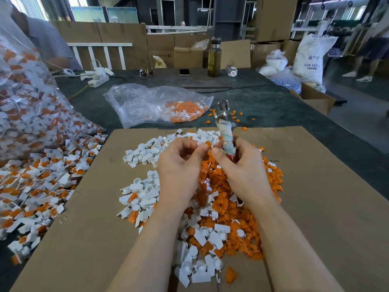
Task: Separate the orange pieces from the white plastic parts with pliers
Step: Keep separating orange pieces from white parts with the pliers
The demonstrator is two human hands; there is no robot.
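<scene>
Orange pieces (227,199) heaped on cardboard (328,207) atop counter (273,106), white plastic parts (145,152) sorted alongside. Left hand (179,165) pinches one unsplit part (207,145) at fingers; right hand (242,167) wraps pliers (226,127), nose up. Step: mid-separation. Next, prob.: bring nose to part, pry orange out w/o slipping.

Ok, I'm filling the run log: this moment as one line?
left hand: pinching part | right hand: gripping pliers, head up | orange pile on cardboard
</scene>
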